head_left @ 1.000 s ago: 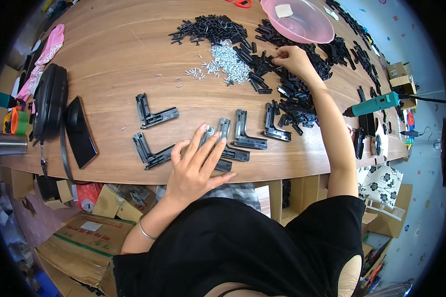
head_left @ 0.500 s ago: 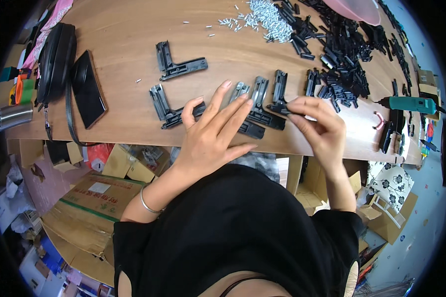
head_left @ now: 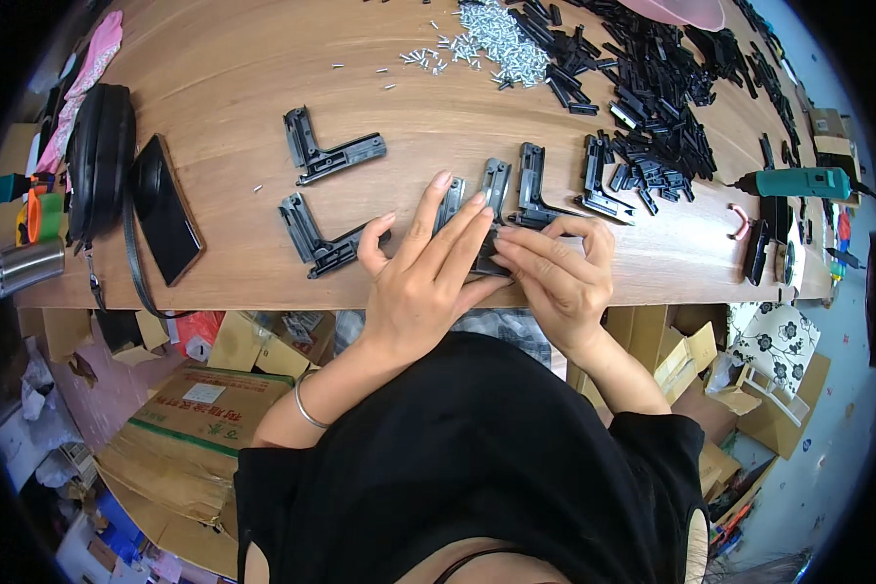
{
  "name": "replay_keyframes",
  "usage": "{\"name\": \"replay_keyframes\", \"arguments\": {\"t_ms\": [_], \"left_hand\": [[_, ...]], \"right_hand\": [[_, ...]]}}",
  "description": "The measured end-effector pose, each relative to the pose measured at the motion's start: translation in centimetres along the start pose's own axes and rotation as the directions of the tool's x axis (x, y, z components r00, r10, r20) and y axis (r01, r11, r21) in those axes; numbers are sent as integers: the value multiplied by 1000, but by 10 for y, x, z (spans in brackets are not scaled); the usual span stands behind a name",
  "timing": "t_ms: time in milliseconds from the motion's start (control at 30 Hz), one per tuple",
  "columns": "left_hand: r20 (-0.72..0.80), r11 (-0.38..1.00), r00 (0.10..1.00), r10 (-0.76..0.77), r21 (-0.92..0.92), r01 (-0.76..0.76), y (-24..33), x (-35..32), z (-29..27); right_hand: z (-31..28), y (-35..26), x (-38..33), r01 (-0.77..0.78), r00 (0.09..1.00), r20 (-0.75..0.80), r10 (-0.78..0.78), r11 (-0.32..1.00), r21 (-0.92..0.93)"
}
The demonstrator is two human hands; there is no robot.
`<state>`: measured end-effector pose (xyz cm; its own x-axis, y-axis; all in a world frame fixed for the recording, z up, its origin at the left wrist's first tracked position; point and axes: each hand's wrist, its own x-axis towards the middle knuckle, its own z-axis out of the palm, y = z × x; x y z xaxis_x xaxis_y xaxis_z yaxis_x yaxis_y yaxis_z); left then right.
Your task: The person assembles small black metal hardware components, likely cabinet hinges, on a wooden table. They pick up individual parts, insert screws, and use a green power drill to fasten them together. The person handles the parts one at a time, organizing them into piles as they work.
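Observation:
Several black L-shaped plastic shell halves, shaped like a pistol, lie in a row along the table's near edge. My left hand [head_left: 414, 282] rests over the middle ones with its fingers stretched out and apart. Beside it, my right hand [head_left: 565, 277] is closed, its fingertips pinched together at a shell half [head_left: 494, 180] partly covered by both hands. What the pinch holds is hidden. Just right of that stands another shell half [head_left: 530, 180], and beyond it one more [head_left: 599, 180]. Two others, an upper shell half [head_left: 346, 158] and a lower shell half [head_left: 307, 234], lie left of my hands.
Silver screws [head_left: 501, 44] are heaped at the far middle, next to a large pile of small black parts [head_left: 662, 97]. A teal electric screwdriver [head_left: 798, 182] lies at the right. A phone [head_left: 165, 209], a black case [head_left: 102, 161] and a metal cup [head_left: 27, 271] are at the left.
My right hand has moved left from a shell half farther right to the one by my left hand. The left hand keeps its spread pose. The whole view has shifted slightly.

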<state>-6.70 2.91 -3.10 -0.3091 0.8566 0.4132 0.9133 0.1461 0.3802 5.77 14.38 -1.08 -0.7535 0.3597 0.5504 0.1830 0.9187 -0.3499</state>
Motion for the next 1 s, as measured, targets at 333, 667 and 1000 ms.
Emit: {"name": "replay_keyframes", "arguments": {"t_ms": [333,667,1000], "left_hand": [[-21,1000,1000,21,-10,-21,-4,-4,-1],[-20,1000,1000,6,-17,-7,-6,-5,-7],[-13,996,999,51,-69,-52,-18,-14,-11]], "right_hand": [[1,4,-5,80,988,141,-66,992,-98],[-13,108,69,-71,992,94,86,986,-151],[-11,166,141,-244,960,65,273,927,-285]]}}
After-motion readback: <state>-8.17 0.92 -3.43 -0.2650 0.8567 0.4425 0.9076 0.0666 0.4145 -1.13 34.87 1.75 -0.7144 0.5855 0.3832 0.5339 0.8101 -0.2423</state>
